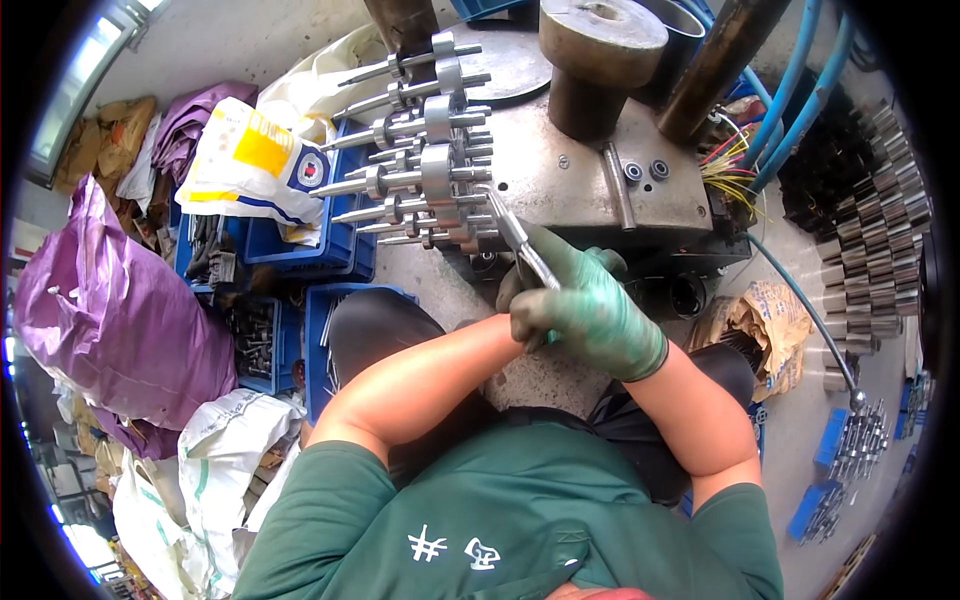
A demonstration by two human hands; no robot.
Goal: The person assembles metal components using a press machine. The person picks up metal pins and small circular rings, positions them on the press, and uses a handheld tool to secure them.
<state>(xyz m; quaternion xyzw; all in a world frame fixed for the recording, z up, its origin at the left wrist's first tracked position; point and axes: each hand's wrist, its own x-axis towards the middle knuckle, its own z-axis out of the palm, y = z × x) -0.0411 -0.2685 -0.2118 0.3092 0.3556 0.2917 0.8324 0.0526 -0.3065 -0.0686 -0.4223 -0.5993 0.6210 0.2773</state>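
My right hand, in a worn green glove, is closed around slim metal pliers. Their bent tip points up and left, close to the machined rotor shafts. Behind the right hand is my left hand in a dark, dirty glove; its fingers are mostly hidden, and whether it holds anything cannot be seen. Several shiny rotor shafts with thick collars stand stacked in a row at the left edge of the steel press table. Two small ball bearings and a steel rod lie on that table.
A heavy round press ram rises at the back. Blue hoses and coloured wires run along the right. Blue bins, a white-and-yellow bag and a purple sack crowd the left. Stacked metal cylinders stand far right.
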